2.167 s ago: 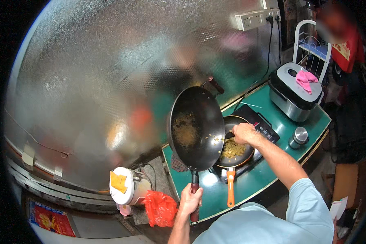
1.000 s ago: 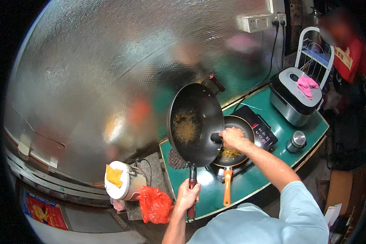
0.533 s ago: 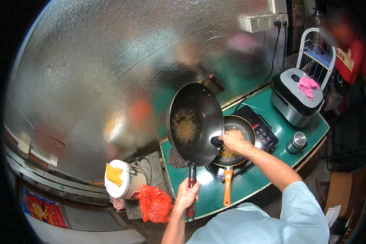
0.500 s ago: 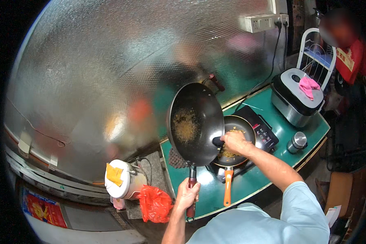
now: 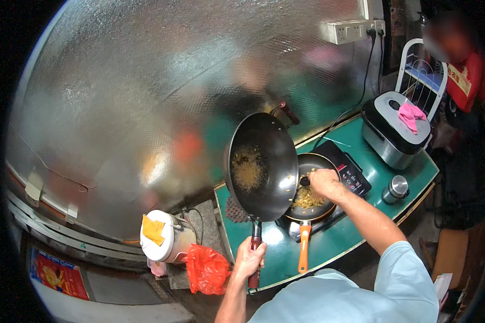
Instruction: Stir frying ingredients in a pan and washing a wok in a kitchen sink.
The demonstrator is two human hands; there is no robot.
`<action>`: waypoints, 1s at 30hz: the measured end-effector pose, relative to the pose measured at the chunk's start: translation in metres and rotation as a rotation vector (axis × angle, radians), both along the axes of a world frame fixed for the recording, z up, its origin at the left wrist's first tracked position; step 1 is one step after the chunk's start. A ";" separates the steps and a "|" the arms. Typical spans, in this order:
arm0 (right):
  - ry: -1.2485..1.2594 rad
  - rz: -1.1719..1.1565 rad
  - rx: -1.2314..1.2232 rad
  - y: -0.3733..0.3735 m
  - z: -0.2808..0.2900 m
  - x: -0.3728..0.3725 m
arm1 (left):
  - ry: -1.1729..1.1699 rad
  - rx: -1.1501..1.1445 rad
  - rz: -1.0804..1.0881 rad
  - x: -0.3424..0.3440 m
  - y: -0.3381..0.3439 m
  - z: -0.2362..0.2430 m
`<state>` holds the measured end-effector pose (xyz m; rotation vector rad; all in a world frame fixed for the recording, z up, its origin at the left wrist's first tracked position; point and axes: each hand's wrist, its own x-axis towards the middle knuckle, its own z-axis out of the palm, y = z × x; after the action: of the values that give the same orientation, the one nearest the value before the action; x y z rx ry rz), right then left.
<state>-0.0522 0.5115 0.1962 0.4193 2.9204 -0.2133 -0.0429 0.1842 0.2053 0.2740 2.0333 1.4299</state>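
My left hand (image 5: 249,253) is closed round the dark red wooden handle of a black wok (image 5: 267,175), tilted toward the right, with brown residue inside. My right hand (image 5: 323,181), fingers closed on a black utensil (image 5: 305,182), is over the frying pan (image 5: 320,161). This pan holds chopped yellow-brown food (image 5: 307,200) and has an orange handle (image 5: 304,245). It sits on a black induction cooker (image 5: 353,177) on the green table (image 5: 269,262). The far end of the utensil is hard to make out.
Right: rice cooker (image 5: 390,142) with pink cloth, steel canister (image 5: 394,190), white rack (image 5: 420,75), red bag (image 5: 463,81) with a blurred patch above. Left: white bucket (image 5: 164,239), red plastic bag (image 5: 207,269), dark textured mat (image 5: 236,212). Behind: foil-covered wall (image 5: 145,97) with power sockets (image 5: 347,31).
My right hand has moved rightward from the wok's edge over the frying pan in the last second, uncovering more of the food. My left hand still grips the wok.
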 end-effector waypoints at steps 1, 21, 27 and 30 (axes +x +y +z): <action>-0.003 0.005 0.000 0.000 -0.003 -0.001 | -0.003 0.000 0.005 0.000 0.000 0.001; 0.167 0.051 -0.053 -0.007 -0.021 -0.028 | -0.023 0.043 0.002 0.004 -0.003 -0.001; -0.118 -0.033 -0.022 0.005 0.020 -0.002 | -0.006 0.003 0.019 0.003 -0.007 0.001; 0.047 -0.009 -0.114 0.007 0.008 0.002 | -0.009 0.024 0.018 0.002 -0.002 0.001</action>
<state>-0.0505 0.5188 0.2047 0.4144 2.9339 -0.3939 -0.0408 0.1820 0.2063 0.2597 2.0167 1.4647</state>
